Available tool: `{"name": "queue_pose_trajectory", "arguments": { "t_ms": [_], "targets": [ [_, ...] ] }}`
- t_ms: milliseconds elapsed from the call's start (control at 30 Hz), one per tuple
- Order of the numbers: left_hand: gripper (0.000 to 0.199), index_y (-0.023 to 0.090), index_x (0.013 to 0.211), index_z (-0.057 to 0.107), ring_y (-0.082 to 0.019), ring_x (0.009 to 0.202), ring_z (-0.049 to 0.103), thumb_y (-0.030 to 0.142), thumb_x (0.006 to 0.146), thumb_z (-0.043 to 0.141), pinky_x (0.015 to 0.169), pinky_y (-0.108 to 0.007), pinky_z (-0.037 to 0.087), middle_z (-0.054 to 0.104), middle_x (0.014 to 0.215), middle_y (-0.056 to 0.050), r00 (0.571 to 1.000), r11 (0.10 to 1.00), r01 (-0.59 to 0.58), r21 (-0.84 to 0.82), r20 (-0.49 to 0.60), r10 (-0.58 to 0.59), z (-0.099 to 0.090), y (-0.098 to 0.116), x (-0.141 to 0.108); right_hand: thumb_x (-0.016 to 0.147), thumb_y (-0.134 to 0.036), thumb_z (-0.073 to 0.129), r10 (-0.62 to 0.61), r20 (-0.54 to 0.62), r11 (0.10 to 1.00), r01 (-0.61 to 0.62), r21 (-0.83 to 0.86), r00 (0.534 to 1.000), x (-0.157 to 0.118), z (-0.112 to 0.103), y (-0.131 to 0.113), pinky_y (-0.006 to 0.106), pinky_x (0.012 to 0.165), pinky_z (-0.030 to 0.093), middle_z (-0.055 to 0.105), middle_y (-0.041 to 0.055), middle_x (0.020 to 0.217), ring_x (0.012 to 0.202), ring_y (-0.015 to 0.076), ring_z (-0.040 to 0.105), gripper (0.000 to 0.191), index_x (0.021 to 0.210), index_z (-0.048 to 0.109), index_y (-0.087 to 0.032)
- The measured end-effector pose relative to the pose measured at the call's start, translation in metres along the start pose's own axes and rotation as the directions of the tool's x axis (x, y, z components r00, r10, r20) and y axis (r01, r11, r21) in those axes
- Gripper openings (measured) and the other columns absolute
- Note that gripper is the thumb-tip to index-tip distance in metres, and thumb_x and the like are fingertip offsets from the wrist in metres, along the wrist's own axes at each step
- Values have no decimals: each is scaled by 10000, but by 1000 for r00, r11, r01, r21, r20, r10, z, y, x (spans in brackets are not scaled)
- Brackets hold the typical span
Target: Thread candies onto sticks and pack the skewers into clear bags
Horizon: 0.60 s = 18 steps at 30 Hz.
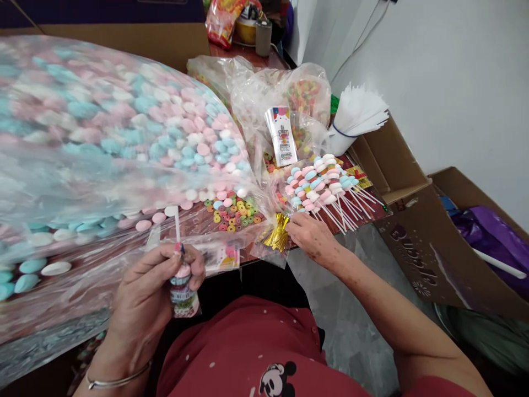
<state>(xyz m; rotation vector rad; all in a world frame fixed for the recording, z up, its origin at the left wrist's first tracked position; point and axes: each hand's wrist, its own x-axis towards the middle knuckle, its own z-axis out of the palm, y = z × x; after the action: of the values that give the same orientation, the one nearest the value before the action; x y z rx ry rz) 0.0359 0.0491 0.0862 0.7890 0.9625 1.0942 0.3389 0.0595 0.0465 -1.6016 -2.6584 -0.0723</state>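
My left hand (146, 292) is closed round the neck of one wrapped pop (184, 300), close to my body, presumably to keep it gathered. My right hand (314, 238) has its fingers pinched together at one bunch of gold ties (276, 234); whether they grip any, I can't tell. Beyond lie skewers (316, 184), overlapping past counting, probably aligned for easy grabbing, and one cup (342, 142) keeping sticks (360, 110) upright.
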Motion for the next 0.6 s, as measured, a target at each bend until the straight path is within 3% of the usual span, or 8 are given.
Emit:
{"name": "queue_pose_trajectory", "arguments": {
  "t_ms": [267,400,467,600],
  "targets": [
    [262,142,585,646,-134,476,560,303,691,824,464,-232,428,652,610,-36,998,998,57,-11,7,-57,10,-8,-1,956,-117,471,6,-17,999,-5,52,1000,3,-16,5,268,635,329,619,68,851,804,171,506,212,820,624,-171],
    [236,144,598,675,-136,466,577,300,689,828,465,-234,435,676,618,-42,995,996,83,-15,49,-83,14,-13,2,961,-154,439,139,-57,961,-121,250,989,7,-27,5,262,676,375,648,66,851,794,167,535,194,866,606,-172],
    [206,148,636,706,-140,480,591,306,690,826,473,-236,444,693,637,-50,991,993,115,2,74,-115,21,-16,4,956,-188,441,209,-80,878,-151,454,975,11,-32,-3,245,665,390,634,29,796,730,142,535,181,847,585,-185],
    [169,156,714,744,-133,541,613,314,710,803,522,-231,469,712,692,-49,963,981,180,72,191,-191,40,-26,13,916,-215,463,256,-75,613,-102,783,964,20,-39,-34,216,634,412,580,-23,707,652,107,521,162,782,553,-199]
  ]
}}
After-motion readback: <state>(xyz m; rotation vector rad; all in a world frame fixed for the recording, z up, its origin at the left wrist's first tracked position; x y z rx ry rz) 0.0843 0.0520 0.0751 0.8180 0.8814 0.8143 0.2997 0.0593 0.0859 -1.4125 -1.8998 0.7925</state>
